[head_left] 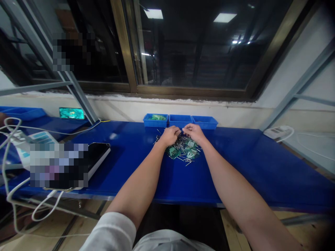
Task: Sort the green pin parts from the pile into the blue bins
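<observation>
My left hand point(171, 136) and my right hand point(193, 133) meet over a pile of thin metal pins point(180, 143), fingertips close together. The fingers of both hands are closed in a pinch. Whatever lies between them is too small to make out. Mixed into the pile near my wrists are flat green pieces point(192, 149) with pale markings. Some pins lie loose at the front of the heap.
Three blue bins stand against the wall: the left bin point(156, 123) holds green pieces, beside a middle bin point(180, 124) and a right bin point(205, 126). A phone point(98, 153) with white cables and a lit screen point(72, 113) are leftward. A power strip point(277, 132) lies rightward.
</observation>
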A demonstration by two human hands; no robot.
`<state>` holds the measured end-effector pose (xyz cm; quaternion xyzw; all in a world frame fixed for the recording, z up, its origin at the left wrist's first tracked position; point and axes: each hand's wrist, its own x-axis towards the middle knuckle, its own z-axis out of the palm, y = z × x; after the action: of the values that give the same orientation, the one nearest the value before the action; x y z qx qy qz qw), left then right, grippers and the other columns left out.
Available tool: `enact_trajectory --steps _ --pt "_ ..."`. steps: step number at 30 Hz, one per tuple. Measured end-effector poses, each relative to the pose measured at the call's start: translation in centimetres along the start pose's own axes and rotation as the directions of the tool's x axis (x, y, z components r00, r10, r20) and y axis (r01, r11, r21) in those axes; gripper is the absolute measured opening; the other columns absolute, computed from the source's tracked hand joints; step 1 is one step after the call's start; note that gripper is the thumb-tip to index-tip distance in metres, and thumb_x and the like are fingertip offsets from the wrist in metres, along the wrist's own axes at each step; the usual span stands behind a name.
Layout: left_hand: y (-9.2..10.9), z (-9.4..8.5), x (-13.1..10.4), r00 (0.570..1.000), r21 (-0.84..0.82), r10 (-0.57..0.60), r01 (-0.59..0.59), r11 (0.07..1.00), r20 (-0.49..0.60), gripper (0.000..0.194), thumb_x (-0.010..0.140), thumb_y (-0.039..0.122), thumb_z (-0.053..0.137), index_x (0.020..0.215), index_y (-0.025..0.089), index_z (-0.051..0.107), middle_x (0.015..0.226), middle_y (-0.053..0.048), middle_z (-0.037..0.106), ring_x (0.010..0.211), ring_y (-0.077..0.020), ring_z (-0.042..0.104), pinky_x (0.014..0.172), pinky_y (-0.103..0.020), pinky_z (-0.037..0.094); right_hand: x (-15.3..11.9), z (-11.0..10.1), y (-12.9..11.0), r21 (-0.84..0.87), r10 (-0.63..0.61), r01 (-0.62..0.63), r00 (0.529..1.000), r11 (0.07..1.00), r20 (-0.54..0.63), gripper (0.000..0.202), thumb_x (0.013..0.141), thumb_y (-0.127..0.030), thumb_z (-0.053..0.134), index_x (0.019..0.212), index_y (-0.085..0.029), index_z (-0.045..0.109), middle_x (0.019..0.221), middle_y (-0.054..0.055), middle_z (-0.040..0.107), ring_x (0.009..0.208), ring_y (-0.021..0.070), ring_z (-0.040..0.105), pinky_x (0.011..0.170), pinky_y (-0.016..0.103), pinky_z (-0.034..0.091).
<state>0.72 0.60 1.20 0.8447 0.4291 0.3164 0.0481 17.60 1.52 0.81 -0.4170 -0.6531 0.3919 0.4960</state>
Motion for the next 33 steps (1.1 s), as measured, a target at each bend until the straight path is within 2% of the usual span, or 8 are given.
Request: enact_trajectory --steps 5,11,19,24,26,28,31,33 --pt "-0.2 0.1 0.0 0.999 -0.002 -0.036 0.036 0.999 -0.016 0.03 0.089 0.03 0.037 0.075 0.017 0.06 0.078 -0.004 0.058 0.075 -0.0151 0.054 0.072 -0.027 0.04 -0.1 -0.1 0.0 -0.054 0.011 -0.011 1.0 0.998 0.005 0.035 0.062 -0.05 0.068 0.069 -0.016 0.059 0.06 0.004 0.063 0.049 0.0112 0.051 0.05 0.025 0.042" --pt "0.5 -0.3 0.1 0.996 -0.046 -0.086 0.086 0.995 0.007 0.04 0.091 0.034 0.032 0.067 0.016 0.058 0.077 -0.004 0.059 0.073 -0.0144 0.055 0.075 -0.028 0.039 -0.1 0.1 -0.1 -0.082 0.034 -0.036 0.999 0.996 -0.022 0.036 0.065 -0.053 0.065 0.064 -0.017 0.058 0.057 0.004 0.062 0.046 0.0112 0.051 0.047 0.025 0.042" --pt "0.8 -0.5 0.1 0.993 -0.061 -0.12 0.121 0.991 0.022 0.041 0.091 0.034 0.031 0.067 0.016 0.058 0.081 -0.004 0.06 0.079 -0.0152 0.056 0.078 -0.029 0.038 0.2 0.1 0.3 0.114 0.014 -0.01 0.999 0.993 -0.036 0.037 0.058 -0.049 0.071 0.073 -0.016 0.061 0.061 0.004 0.064 0.05 0.0121 0.053 0.045 0.024 0.038" --pt "0.6 -0.4 0.1 0.985 -0.03 -0.174 0.174 0.984 0.007 0.042 0.091 0.043 0.029 0.078 0.018 0.059 0.087 -0.005 0.061 0.087 -0.0181 0.056 0.079 -0.031 0.038 0.3 -0.4 0.4 0.134 -0.008 0.017 0.998 0.991 -0.068 0.033 0.063 -0.047 0.066 0.074 -0.016 0.062 0.065 0.004 0.065 0.055 0.0139 0.056 0.048 0.025 0.039" --pt "0.4 -0.4 0.1 0.977 -0.021 -0.211 0.211 0.977 -0.029 0.041 0.091 0.045 0.029 0.086 0.019 0.059 0.092 -0.006 0.062 0.092 -0.0199 0.055 0.081 -0.033 0.037 0.3 -0.8 0.3 0.01 -0.065 0.067 0.988 0.998 -0.142 0.029 0.067 -0.045 0.063 0.075 -0.017 0.063 0.069 0.005 0.066 0.06 0.0152 0.058 0.055 0.027 0.043" --pt "0.2 -0.3 0.1 0.968 -0.018 -0.246 0.245 0.969 -0.058 0.039 0.091 0.046 0.029 0.091 0.02 0.059 0.096 -0.006 0.062 0.096 -0.0214 0.054 0.083 -0.036 0.037 0.2 -1.1 0.2 -0.224 -0.158 0.112 0.966 0.968 -0.203 0.024 0.069 -0.04 0.062 0.077 -0.017 0.064 0.074 0.005 0.067 0.069 0.0171 0.059 0.067 0.031 0.045" --pt "0.0 -0.3 0.1 0.953 -0.012 -0.294 0.294 0.956 -0.073 0.037 0.09 0.044 0.031 0.095 0.02 0.059 0.1 -0.007 0.061 0.099 -0.0225 0.054 0.085 -0.038 0.036 0.3 -1.5 0.3 -0.549 -0.26 0.115 0.946 0.828 -0.193 0.021 0.07 -0.032 0.06 0.084 -0.018 0.066 0.084 0.006 0.067 0.083 0.0213 0.057 0.081 0.037 0.043" --pt "-0.1 -0.3 0.1 0.948 -0.008 -0.312 0.312 0.95 -0.06 0.034 0.09 0.042 0.033 0.095 0.021 0.06 0.101 -0.007 0.061 0.101 -0.0225 0.053 0.087 -0.039 0.036 0.4 -1.7 0.4 -0.652 -0.274 0.091 0.944 0.752 -0.184 0.024 0.071 -0.031 0.058 0.091 -0.019 0.065 0.093 0.006 0.067 0.093 0.0241 0.053 0.086 0.041 0.04"
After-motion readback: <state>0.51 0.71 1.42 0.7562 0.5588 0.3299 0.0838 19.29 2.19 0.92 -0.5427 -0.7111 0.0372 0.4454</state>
